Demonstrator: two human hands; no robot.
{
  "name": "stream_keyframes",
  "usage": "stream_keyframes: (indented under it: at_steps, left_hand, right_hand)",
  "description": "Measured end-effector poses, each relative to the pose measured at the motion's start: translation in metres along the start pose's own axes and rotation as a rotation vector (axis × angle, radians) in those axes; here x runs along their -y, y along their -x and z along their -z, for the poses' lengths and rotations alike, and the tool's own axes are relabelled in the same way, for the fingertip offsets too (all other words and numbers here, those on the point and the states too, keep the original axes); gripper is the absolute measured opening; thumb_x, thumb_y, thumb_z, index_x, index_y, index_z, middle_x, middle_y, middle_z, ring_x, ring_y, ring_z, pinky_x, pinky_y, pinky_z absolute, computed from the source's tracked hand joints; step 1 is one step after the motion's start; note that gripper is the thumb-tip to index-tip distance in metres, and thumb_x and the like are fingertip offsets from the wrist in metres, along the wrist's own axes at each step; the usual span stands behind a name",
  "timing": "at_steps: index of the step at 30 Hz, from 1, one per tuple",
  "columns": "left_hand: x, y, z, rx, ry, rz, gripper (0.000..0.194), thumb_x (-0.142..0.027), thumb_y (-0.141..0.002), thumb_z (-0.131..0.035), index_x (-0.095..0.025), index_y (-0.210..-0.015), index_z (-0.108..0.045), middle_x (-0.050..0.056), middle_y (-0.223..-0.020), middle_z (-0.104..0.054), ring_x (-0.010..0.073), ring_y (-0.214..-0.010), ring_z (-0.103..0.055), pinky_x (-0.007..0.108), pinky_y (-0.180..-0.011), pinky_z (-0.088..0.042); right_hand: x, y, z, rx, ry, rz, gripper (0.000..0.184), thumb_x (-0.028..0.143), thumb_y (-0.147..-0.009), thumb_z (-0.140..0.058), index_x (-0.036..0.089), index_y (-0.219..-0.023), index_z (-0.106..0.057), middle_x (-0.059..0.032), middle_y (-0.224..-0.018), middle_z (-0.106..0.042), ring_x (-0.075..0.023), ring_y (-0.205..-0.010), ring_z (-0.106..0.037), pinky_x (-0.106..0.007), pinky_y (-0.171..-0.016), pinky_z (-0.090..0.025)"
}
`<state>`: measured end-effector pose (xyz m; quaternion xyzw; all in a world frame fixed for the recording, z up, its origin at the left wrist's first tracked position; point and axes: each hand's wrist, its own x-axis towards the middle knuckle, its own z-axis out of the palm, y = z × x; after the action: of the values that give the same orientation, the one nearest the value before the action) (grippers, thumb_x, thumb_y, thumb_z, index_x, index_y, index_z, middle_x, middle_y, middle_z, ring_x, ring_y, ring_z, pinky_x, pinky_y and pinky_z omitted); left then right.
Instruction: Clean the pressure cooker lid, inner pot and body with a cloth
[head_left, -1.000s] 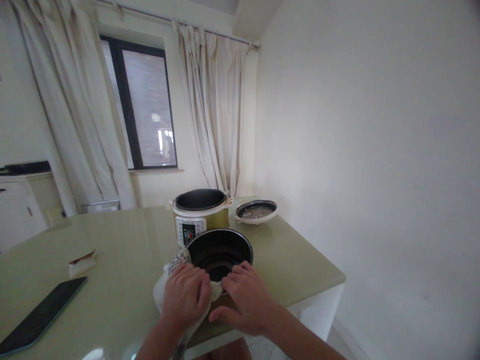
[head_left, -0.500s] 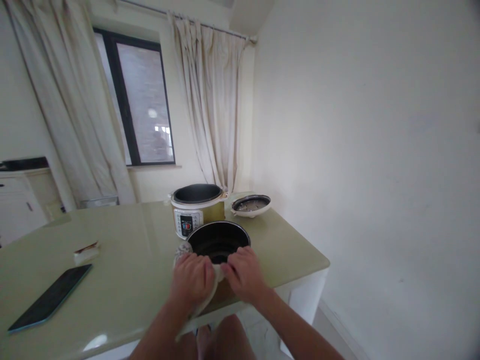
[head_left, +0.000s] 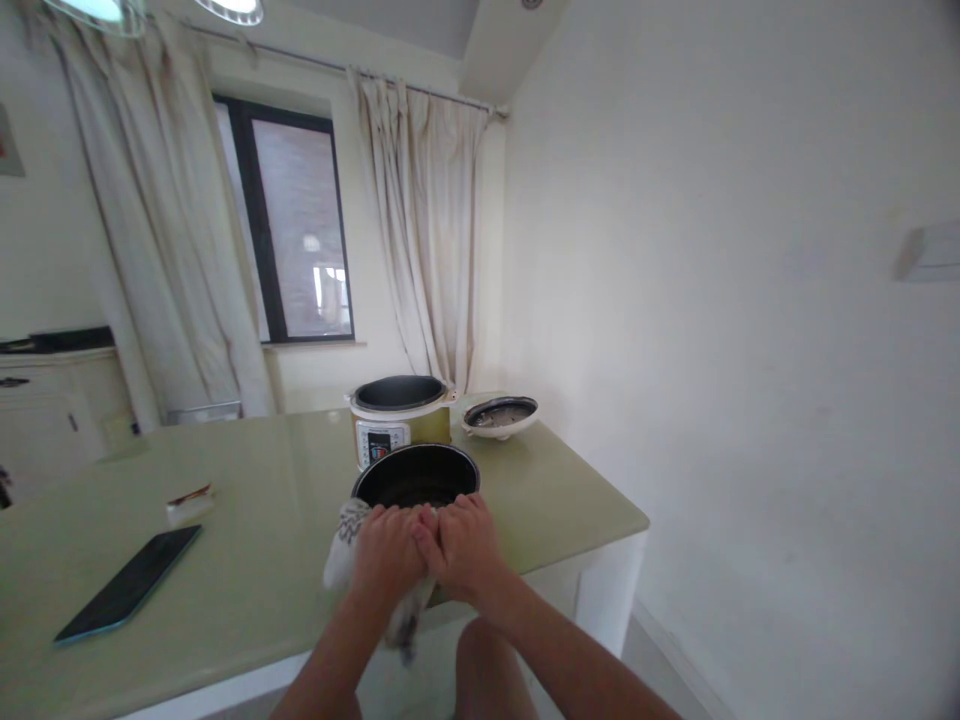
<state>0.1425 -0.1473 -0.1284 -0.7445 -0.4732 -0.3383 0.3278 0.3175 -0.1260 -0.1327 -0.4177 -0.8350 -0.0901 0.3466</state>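
Note:
A dark inner pot (head_left: 417, 478) stands near the front edge of the pale green table (head_left: 247, 530). My left hand (head_left: 387, 552) is closed on a patterned white cloth (head_left: 343, 541) that hangs over the pot's near side and the table edge. Beside it and touching it, my right hand (head_left: 464, 547) curls against the pot's near wall. Behind the pot sits a gold and white electric cooker (head_left: 398, 418) with its lid off. The lid (head_left: 500, 415) lies upside down to the cooker's right.
A dark phone (head_left: 129, 596) lies flat at the table's left front. A small white packet (head_left: 189, 502) rests behind the phone. Curtains and a window are at the back, a white cabinet (head_left: 52, 410) at far left, a white wall on the right.
My hands have drawn together on the pot's near side and now touch. The view has pulled back and tilted up a little.

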Motion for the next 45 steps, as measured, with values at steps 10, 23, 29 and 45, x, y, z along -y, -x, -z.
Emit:
stream_keyframes:
  at_steps: [10, 23, 29, 45]
  left_hand:
    - [0.063, 0.016, 0.026, 0.047, 0.311, -0.135, 0.037, -0.015, -0.103, -0.038, -0.024, -0.07, -0.053, 0.0, -0.063, -0.062, 0.0185, -0.063, -0.06, 0.036, -0.073, -0.044]
    - [0.037, 0.013, 0.017, 0.018, 0.116, -0.178, 0.036, -0.02, -0.103, -0.043, -0.024, -0.071, -0.057, 0.001, -0.063, -0.062, 0.0203, -0.063, -0.059, 0.038, -0.069, -0.04]
    - [0.082, 0.015, 0.007, 0.016, 0.303, -0.07, 0.04, -0.019, -0.104, -0.033, -0.025, -0.07, -0.054, 0.002, -0.064, -0.063, 0.0207, -0.066, -0.06, 0.036, -0.074, -0.045]
    - [0.071, 0.007, 0.001, 0.001, 0.287, -0.098, 0.04, -0.016, -0.102, -0.038, -0.024, -0.07, -0.06, 0.002, -0.063, -0.067, 0.0201, -0.063, -0.063, 0.038, -0.072, -0.045]
  right_hand:
    - [-0.048, -0.008, 0.005, 0.054, -0.259, 0.148, 0.074, 0.057, -0.114, -0.01, 0.021, -0.06, -0.047, -0.0026, -0.06, -0.057, -0.0176, -0.07, -0.052, -0.035, -0.079, -0.035]
    - [-0.019, -0.008, -0.011, 0.091, -0.129, 0.212, 0.065, 0.056, -0.114, -0.027, 0.02, -0.07, -0.058, -0.0042, -0.072, -0.066, -0.019, -0.078, -0.054, -0.036, -0.08, -0.033]
    - [-0.036, -0.026, -0.005, 0.102, -0.115, 0.158, 0.069, 0.046, -0.116, -0.025, 0.02, -0.062, -0.058, -0.0039, -0.063, -0.065, -0.0173, -0.07, -0.053, -0.036, -0.077, -0.032]
    - [-0.047, -0.03, -0.005, 0.11, -0.129, 0.147, 0.069, 0.045, -0.116, -0.027, 0.02, -0.058, -0.055, -0.0024, -0.06, -0.063, -0.0164, -0.07, -0.053, -0.036, -0.08, -0.032]
